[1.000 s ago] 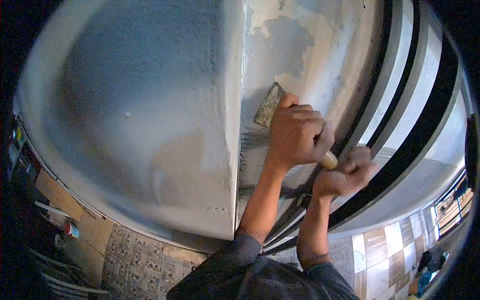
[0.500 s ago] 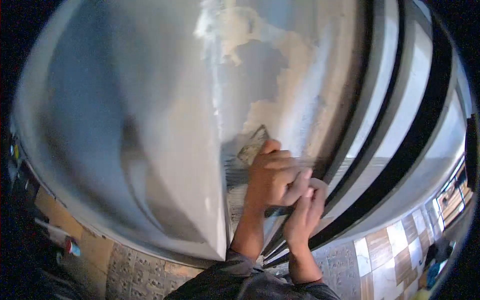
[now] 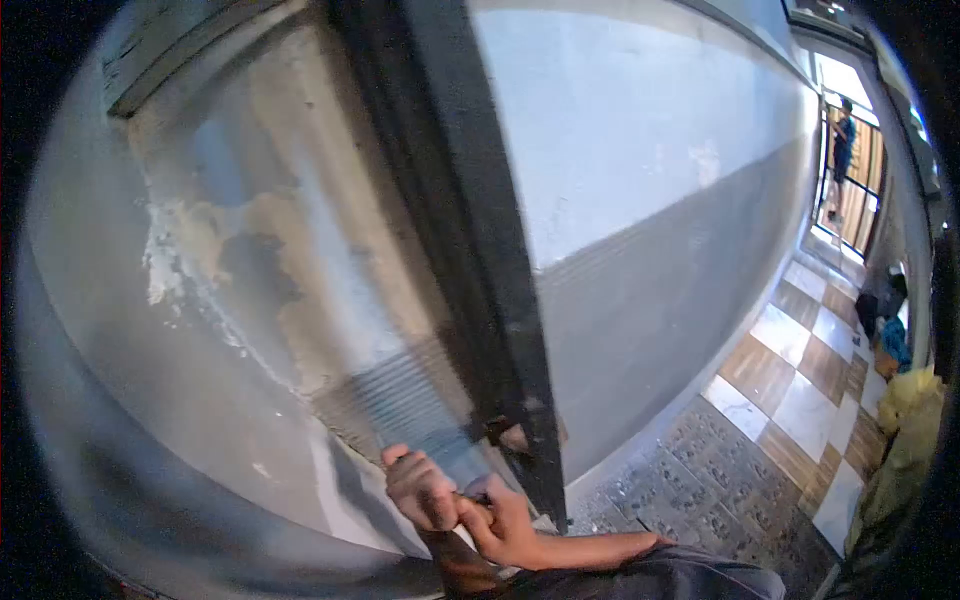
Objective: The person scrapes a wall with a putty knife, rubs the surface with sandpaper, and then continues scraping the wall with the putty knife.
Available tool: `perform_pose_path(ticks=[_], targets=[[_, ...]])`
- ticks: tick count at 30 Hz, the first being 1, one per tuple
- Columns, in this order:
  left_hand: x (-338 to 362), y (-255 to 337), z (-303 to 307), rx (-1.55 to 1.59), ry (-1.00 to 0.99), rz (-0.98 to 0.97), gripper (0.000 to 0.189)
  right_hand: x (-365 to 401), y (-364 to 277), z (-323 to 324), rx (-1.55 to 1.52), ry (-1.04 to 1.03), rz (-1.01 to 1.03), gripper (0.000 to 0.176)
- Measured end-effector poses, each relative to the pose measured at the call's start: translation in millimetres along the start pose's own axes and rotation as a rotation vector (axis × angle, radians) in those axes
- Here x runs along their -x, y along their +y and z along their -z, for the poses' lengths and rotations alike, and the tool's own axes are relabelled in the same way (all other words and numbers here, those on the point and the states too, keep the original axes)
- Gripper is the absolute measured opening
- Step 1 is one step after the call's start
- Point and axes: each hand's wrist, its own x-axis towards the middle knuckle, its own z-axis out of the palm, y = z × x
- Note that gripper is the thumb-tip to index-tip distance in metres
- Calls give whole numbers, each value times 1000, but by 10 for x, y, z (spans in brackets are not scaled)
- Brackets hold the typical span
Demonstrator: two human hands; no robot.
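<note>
My left hand (image 3: 422,492) is closed in a fist low in the middle of the view, in front of the wall. My right hand (image 3: 503,522) is closed right beside it, its fingers bent and touching or nearly touching the left. Between them shows a short tan piece that looks like the handle of a scraper (image 3: 477,506). The scraper's blade is hidden. Just above the hands, the wall carries a grey patch with ridged lines (image 3: 415,405). Higher up the wall recess (image 3: 250,265) is blotched with beige and grey, with white flaking along its left corner.
A dark door frame post (image 3: 490,250) stands right of the hands. Beyond it runs a white and grey wall (image 3: 650,220). Checkered tiles (image 3: 790,370) and dark floor tiles (image 3: 700,460) lie at right. A person (image 3: 843,150) stands by a far doorway. A yellow bag (image 3: 908,398) sits at the right edge.
My view has swung to the right, so the hands show lower and further left. The scraper's grey blade, visible before ahead of my left hand, is now out of sight. The hands remain close together.
</note>
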Motion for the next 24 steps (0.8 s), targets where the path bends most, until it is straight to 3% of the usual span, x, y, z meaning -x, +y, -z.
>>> perform_pose_path(ticks=[1,3,5,9,11,12,15,16,19,21,23,24], targets=[[50,82,11,-23,24,29,34,90,-11,3,-36,-34,-22,20],[-32,97,-20,-97,54,-286,35,112,-97,89,-56,-43,-45,22],[223,176,-68,-76,140,-79,33,202,-107,168,-113,-55,-13,23],[413,348,-333,34,158,-24,31,426,-87,428,-55,-45,-51,24],[463,421,-470,5,299,-110,31,506,-86,526,-24,-31,-52,23],[438,584,-421,-65,156,54,33,524,-92,576,-6,-18,-22,23],[348,661,-478,20,168,24,33,539,-141,643,-30,43,54,21],[350,695,-458,88,108,100,34,527,-198,676,-27,39,45,20],[250,593,-519,209,61,-14,35,523,-197,689,32,76,60,20],[206,574,-574,235,46,-7,35,512,-156,674,100,88,62,20],[179,470,-632,232,49,-1,34,450,-196,619,110,163,-87,20],[189,427,-616,198,6,16,33,442,-117,519,7,252,-48,20]])
